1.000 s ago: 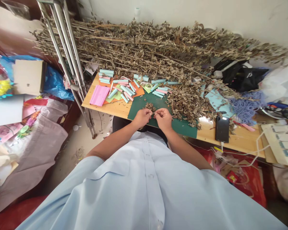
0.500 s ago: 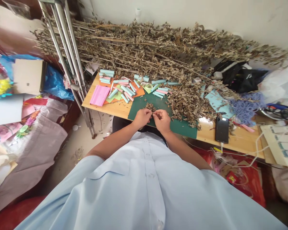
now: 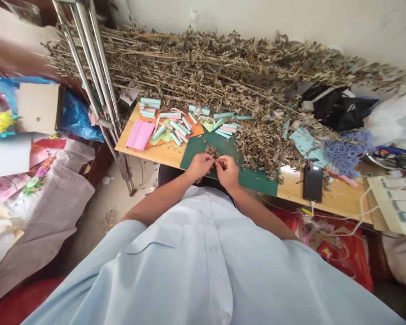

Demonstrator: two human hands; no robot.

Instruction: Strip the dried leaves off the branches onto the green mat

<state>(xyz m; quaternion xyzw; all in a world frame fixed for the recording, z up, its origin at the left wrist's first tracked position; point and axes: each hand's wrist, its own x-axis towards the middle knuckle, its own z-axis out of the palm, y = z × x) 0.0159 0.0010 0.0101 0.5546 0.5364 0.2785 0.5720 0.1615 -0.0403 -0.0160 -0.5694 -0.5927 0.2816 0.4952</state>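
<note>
My left hand (image 3: 201,165) and my right hand (image 3: 227,171) meet fingertip to fingertip over the near edge of a green cutting mat (image 3: 257,181). Both are closed in a pinch on a small brownish bit that looks like dried leaf, mostly hidden by the fingers. Just beyond the fingertips lies a small heap of crumbled dried leaves (image 3: 211,150). To the right of my hands, a larger pile of dried leaves (image 3: 260,151) covers part of the mat. Several blue and pink paper rolls (image 3: 179,128) lie on the table to the left and behind.
Long bundles of dried stalks (image 3: 203,72) span the back against the wall. A phone (image 3: 313,183) on a white cable lies at the right, near purple cord (image 3: 348,151). Metal crutches (image 3: 94,67) stand at the left table end. A pink sheet (image 3: 140,134) lies on the table.
My right hand has shifted very slightly to the left, its fingers still pinched against those of the left. Nothing else on the table has visibly moved.
</note>
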